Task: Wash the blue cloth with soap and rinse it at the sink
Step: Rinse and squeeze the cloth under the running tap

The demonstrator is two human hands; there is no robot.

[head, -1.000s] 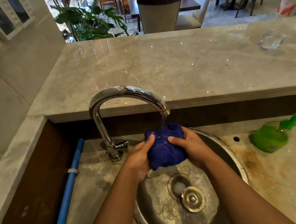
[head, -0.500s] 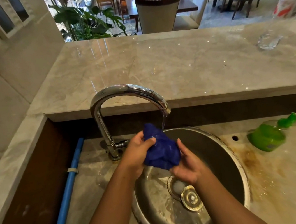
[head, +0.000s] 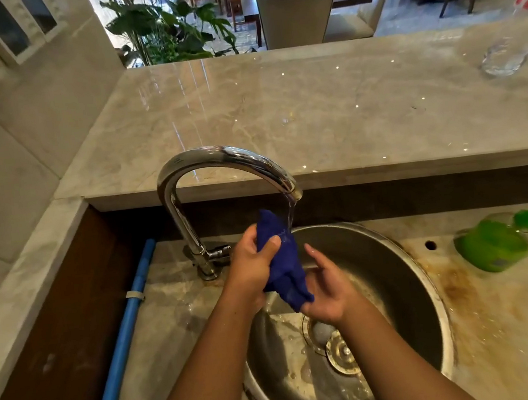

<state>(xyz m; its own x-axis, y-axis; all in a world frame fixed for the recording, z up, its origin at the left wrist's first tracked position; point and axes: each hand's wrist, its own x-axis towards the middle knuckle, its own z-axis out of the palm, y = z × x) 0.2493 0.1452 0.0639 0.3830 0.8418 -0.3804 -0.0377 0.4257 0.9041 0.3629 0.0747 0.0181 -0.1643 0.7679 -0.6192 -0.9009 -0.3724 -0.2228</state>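
Observation:
The bunched blue cloth point(head: 282, 261) hangs upright under the chrome tap point(head: 218, 165), where a thin stream of water runs onto its top. My left hand point(head: 251, 268) grips the cloth's upper part, thumb across the front. My right hand point(head: 328, 288) is below and to the right, palm turned up with the fingers fairly straight, touching the cloth's lower end. Both hands are over the round steel sink point(head: 411, 281), above its drain and the loose strainer point(head: 343, 352).
A green soap bottle point(head: 493, 245) lies on its side on the stained counter right of the sink. A blue pipe point(head: 120, 346) runs along the left. On the raised marble ledge point(head: 311, 109) behind the tap stands a clear glass point(head: 504, 60). Chairs and plants lie beyond.
My right hand has let go of the cloth's side and dropped under it with the palm up. The left hand has lifted the cloth so it now hangs long instead of balled.

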